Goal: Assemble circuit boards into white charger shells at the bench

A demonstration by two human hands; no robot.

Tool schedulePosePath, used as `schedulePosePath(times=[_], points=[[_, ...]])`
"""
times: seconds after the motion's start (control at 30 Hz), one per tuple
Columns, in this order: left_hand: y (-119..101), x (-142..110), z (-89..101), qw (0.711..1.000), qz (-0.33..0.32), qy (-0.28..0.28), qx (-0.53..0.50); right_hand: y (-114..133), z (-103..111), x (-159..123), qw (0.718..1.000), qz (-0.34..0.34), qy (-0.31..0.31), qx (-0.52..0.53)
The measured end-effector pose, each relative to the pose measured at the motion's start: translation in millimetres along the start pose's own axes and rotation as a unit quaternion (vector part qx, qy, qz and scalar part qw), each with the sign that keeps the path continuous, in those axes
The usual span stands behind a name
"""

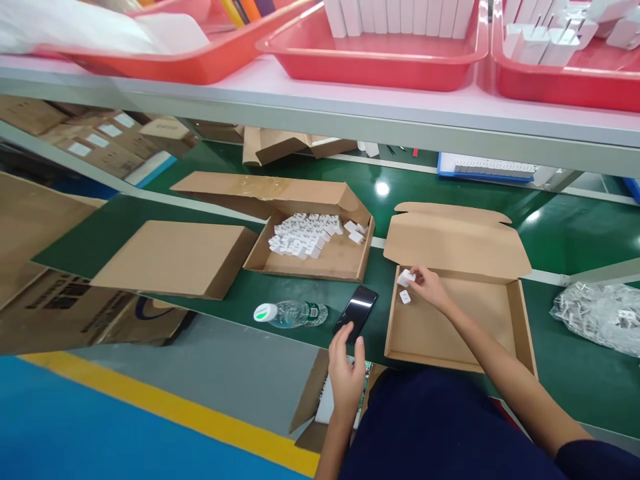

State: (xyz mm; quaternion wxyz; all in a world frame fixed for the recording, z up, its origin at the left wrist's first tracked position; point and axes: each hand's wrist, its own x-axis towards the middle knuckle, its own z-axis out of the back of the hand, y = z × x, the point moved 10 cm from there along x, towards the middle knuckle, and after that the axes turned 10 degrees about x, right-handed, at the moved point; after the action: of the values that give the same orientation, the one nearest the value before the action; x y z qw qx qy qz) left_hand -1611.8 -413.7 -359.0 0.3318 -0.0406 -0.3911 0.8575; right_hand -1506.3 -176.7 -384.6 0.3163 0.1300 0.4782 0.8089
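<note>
My right hand (430, 287) reaches into the far left corner of an open cardboard box (465, 333). Its fingers are closed on a small white plastic piece (406, 275), possibly with another beside it. Just below, a second white piece (405, 297) lies on the box floor. Over the table's front edge, my left hand (346, 367) has its fingers apart and holds nothing. A black phone (361, 307) lies right beyond its fingertips. Farther left, another open cardboard box (307, 267) contains a heap of many small white pieces (303, 235).
A clear water bottle (295, 313) lies on its side near the front edge. At right sits a clear plastic bag (597, 317) of small parts. Red trays (380, 70) stand on the shelf above. Below the edge, an open carton (310, 393) holds circuit boards.
</note>
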Motion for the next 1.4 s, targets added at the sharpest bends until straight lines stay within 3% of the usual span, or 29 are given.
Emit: schedulePosePath(times=[0.1, 0.23, 0.3, 0.4, 0.5, 0.57, 0.67, 0.73, 0.87, 1.03, 1.27, 1.4], points=[[-56.2, 15.0, -3.9, 0.992, -0.047, 0.1, -0.064, 64.8, 12.8, -40.4, 0.991, 0.082, 0.06, 0.09], [-132.7, 21.3, -12.7, 0.936, -0.108, 0.289, -0.167, 138.9, 38.3, -93.2, 0.972, 0.169, 0.077, 0.146], [-151.3, 18.0, -11.5, 0.913, -0.121, 0.351, -0.169, 159.7, 49.1, -109.1, 0.964, 0.2, 0.06, 0.164], [-161.8, 7.7, -10.0, 0.891, -0.145, 0.401, -0.156, 170.2, 59.8, -121.5, 0.961, 0.218, 0.008, 0.168], [-166.6, -1.7, -8.5, 0.882, -0.172, 0.4, -0.179, 162.3, 68.5, -125.2, 0.962, 0.176, -0.063, 0.201], [-168.9, -6.5, -7.0, 0.881, -0.181, 0.385, -0.206, 146.3, 64.8, -122.8, 0.948, 0.092, -0.065, 0.298], [-168.6, -12.0, -5.3, 0.881, -0.179, 0.365, -0.241, 127.6, 47.4, -120.9, 0.88, -0.036, -0.027, 0.473], [-165.7, -13.9, -4.1, 0.88, -0.169, 0.354, -0.267, 126.2, 41.1, -120.7, 0.835, -0.068, -0.016, 0.545], [-161.7, -19.2, -3.6, 0.865, -0.159, 0.355, -0.318, 130.7, 37.8, -121.1, 0.803, -0.076, -0.014, 0.59], [-165.8, -22.0, -4.4, 0.858, -0.156, 0.363, -0.328, 132.4, 39.7, -125.0, 0.809, -0.07, -0.024, 0.584], [-177.6, -13.8, 5.0, 0.868, -0.174, 0.337, -0.32, 147.4, 57.3, -134.1, 0.88, 0.014, -0.063, 0.471], [-177.1, -13.7, 8.0, 0.873, -0.185, 0.323, -0.317, 155.9, 60.8, -135.3, 0.894, 0.036, -0.068, 0.442]])
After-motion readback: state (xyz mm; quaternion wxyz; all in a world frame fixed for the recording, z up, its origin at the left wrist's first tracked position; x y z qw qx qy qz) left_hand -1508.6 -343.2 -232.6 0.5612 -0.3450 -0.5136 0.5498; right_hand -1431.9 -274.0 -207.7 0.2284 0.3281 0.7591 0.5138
